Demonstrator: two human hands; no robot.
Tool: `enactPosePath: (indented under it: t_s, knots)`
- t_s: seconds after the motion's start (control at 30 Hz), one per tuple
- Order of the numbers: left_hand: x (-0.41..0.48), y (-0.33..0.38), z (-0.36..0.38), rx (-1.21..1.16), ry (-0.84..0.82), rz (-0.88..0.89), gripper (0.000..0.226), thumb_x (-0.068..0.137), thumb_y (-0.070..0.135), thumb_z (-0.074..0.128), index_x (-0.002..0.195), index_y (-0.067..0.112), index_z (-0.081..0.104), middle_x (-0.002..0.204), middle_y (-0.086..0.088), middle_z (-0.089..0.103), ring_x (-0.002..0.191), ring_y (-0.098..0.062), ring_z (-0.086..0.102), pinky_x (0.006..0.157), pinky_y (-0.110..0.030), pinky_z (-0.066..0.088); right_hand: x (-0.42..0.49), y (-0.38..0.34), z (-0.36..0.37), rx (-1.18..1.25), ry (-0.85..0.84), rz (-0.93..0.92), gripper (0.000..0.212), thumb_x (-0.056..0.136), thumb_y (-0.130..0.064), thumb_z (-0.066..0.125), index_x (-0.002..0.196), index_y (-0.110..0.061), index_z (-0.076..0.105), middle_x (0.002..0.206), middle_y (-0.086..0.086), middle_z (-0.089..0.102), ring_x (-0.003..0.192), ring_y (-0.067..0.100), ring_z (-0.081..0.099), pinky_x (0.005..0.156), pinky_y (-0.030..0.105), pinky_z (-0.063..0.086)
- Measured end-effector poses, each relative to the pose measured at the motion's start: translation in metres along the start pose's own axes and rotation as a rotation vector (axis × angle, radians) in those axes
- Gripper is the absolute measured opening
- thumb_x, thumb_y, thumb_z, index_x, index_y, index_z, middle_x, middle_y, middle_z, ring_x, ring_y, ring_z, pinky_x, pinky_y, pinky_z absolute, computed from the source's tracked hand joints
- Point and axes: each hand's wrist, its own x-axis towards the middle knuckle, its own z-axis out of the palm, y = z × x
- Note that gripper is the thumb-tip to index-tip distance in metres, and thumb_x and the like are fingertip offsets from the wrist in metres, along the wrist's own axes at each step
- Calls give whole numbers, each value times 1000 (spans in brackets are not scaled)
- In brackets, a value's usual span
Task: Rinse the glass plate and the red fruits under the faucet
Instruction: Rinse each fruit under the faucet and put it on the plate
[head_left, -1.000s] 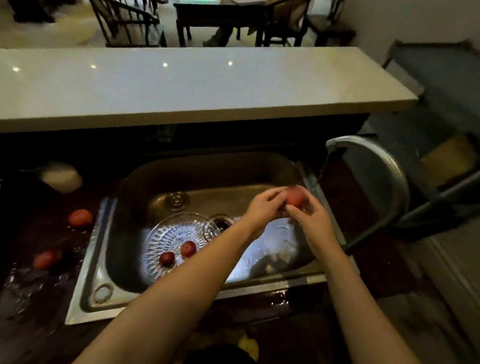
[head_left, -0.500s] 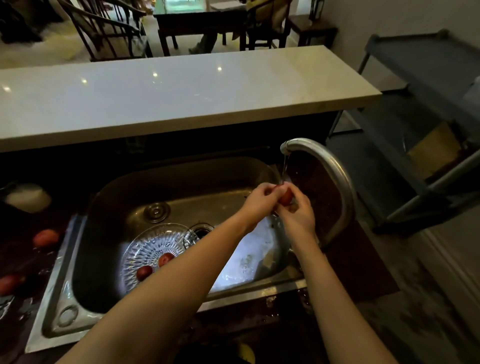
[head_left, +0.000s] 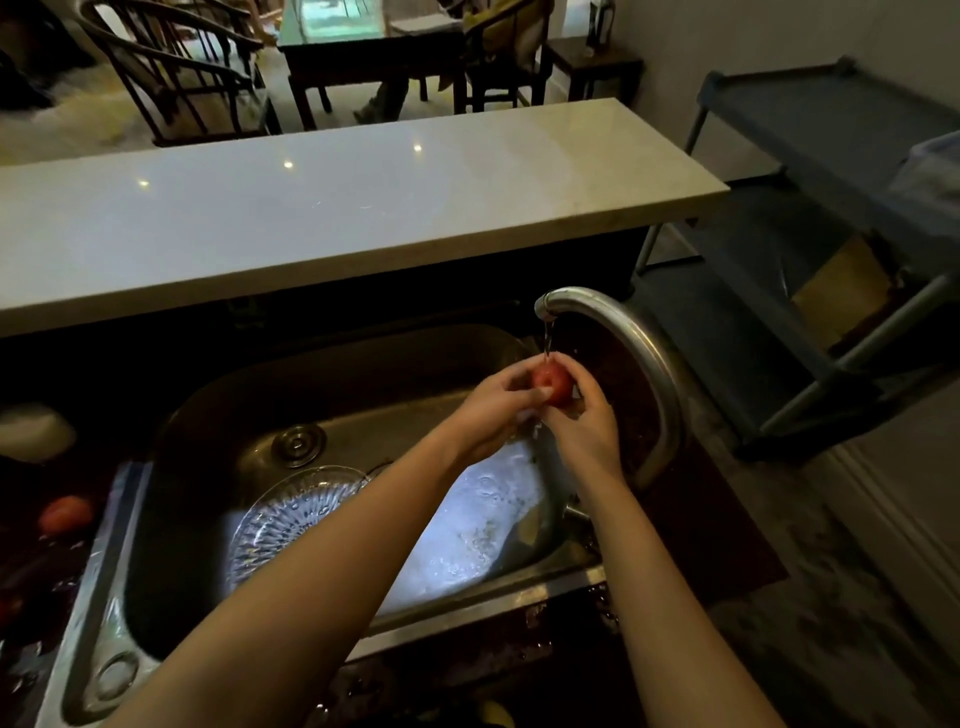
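First round red fruit (head_left: 553, 383) under one curved metal faucet (head_left: 628, 338), water on it. Left hand (head_left: 491, 410) and right hand (head_left: 589, 428) both hold it, fingers (head_left: 571, 370) curled round. Second round red fruit (head_left: 65, 514) on dark worktop (head_left: 31, 571) beside steel sink (head_left: 88, 613). One clear glass plate (head_left: 280, 519) in sink.

Sink (head_left: 291, 395) is set in the near worktop (head_left: 47, 582), bar top (head_left: 337, 218) behind it, faucet (head_left: 639, 338) at its right edge arching left over the basin. Glass plate (head_left: 291, 514) lies in the sink's near-left part; left hand (head_left: 493, 410) and right hand (head_left: 587, 431) meet under the spout, held fruit (head_left: 553, 382) between them. Loose fruit (head_left: 65, 514) on the worktop left of the sink; shelf rack (head_left: 831, 156) at right, dining table (head_left: 363, 47) beyond the bar top.
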Motion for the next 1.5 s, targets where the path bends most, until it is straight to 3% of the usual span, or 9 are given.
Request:
enactPosePath:
  t_s: [0.27,0.43,0.57,0.7,0.93,1.07,1.2,1.3,1.5]
  knots:
    - [-9,9,3,220,110,142,48,81,0,63,121,26,53,118,-5,54,113,-27,55,95,-38,51,5,-5,8,121,49,115,40,93,-23,40,119,-51,53,134,-1,53,117,19,54,97,39,48]
    - [-13,13,4,613,248,286,45,79,13,69,121,22,54,116,-3,59,105,-18,59,89,-30,53,7,-8,15,13,-18,71,18,94,-47,40,107,-51,52,115,-7,55,101,10,56,74,24,47]
    - [-16,15,-2,865,286,385,44,78,24,71,119,21,56,115,-3,61,99,-14,58,84,-23,51,15,-11,21,9,-1,156,45,96,-53,29,122,-26,53,107,3,61,96,15,59,80,29,47]
    - [-17,16,-6,1082,313,455,41,81,22,66,120,19,55,104,-3,57,89,-11,51,73,-18,40,13,-16,24,-137,-83,77,34,94,-55,33,107,-32,54,92,-10,61,85,7,60,62,22,44]
    - [-14,30,-7,1063,288,459,48,76,28,71,122,24,55,107,1,48,91,-7,43,67,-8,32,20,-26,27,344,-20,294,47,97,-49,31,119,-14,54,96,10,64,84,23,64,66,30,49]
    - [-15,33,-9,1097,263,461,51,75,24,72,123,20,54,106,-1,50,90,-9,45,73,-16,39,19,-25,23,226,-124,211,40,95,-47,40,120,-19,56,103,8,66,91,21,67,67,29,53]
    - [-17,40,-4,1023,247,490,47,72,29,75,115,24,58,102,3,51,89,-9,47,71,-10,35,21,-31,24,536,-21,356,43,95,-47,40,106,-10,60,81,10,69,68,22,66,59,28,43]
    - [-17,45,-3,956,224,465,46,72,29,76,114,26,59,108,-2,58,94,-14,53,79,-22,45,23,-31,22,620,-37,351,41,98,-42,37,101,-9,61,85,12,66,64,20,64,52,26,45]
    - [-16,38,-4,791,181,428,57,75,7,71,126,23,52,127,-2,55,104,-11,54,80,-13,46,20,-31,18,791,-163,254,35,99,-33,37,118,-14,59,107,12,65,95,21,67,72,30,55]
